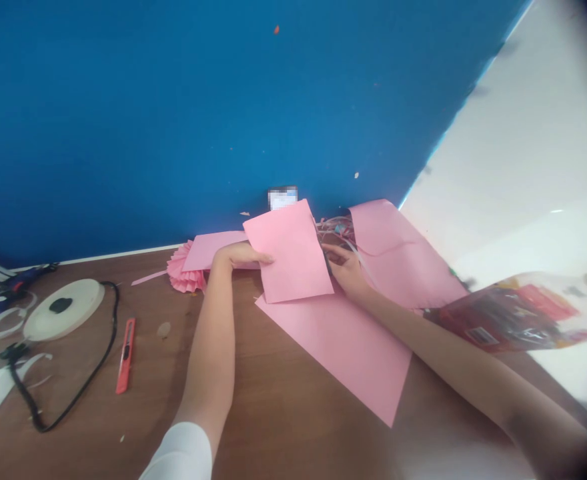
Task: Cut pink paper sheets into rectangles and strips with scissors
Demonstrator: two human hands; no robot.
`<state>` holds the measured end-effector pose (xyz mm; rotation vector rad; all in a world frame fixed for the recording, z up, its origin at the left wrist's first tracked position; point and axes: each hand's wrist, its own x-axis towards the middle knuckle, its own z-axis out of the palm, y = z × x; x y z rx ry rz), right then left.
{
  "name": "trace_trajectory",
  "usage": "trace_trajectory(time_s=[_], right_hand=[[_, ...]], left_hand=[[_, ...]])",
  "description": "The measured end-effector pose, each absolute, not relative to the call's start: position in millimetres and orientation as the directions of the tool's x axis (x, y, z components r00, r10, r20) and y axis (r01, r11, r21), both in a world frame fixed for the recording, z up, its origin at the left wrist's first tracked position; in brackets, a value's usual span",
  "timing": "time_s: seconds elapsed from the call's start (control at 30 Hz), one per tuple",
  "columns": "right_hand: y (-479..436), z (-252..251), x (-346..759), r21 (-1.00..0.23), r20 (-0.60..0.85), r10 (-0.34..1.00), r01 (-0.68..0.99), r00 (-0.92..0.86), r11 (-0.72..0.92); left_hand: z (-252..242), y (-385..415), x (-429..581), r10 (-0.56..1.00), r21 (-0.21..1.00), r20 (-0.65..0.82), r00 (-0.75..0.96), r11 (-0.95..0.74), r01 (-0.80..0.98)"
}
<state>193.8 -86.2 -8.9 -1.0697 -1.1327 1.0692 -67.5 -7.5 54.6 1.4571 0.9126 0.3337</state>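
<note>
A pink paper sheet (pixel 291 257) is raised above the table, its left edge pinched by my left hand (pixel 243 255), thumb on the front face. At the sheet's right edge, my right hand (pixel 344 267) has its fingers closed around something dark that is mostly hidden. Beneath lies a larger pink sheet (pixel 353 353). Another pink sheet (pixel 403 257) spreads out behind my right forearm. A pleated pink paper piece (pixel 186 268) rests left of my left hand, with a flat pink sheet (pixel 213 248) partly over it.
On the brown table (pixel 273 413), left, are a red cutter (pixel 126 357), a round white disc (pixel 66 310) and a black cable (pixel 81 400). A plastic packet (pixel 513 317) lies right. A phone-like screen (pixel 282 198) stands against the blue wall (pixel 173 120), near tangled ribbons (pixel 341 229).
</note>
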Motion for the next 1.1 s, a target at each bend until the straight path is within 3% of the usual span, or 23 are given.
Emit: trace_trajectory(time_s=[0.37,1.1], right_hand=[[-85.3,-9.4,194.4,-0.982,0.187,0.977,-0.017,0.102,0.19],[-84.9,-10.4,194.4,-0.985,0.163,0.983,-0.038,0.079,0.167]], left_hand=[[51.8,-6.2,-65.6,0.684,0.937,-0.325,0.653,0.141,0.319],[47.2,-6.8,-61.6,0.656,0.929,-0.366,0.66,0.217,0.299]])
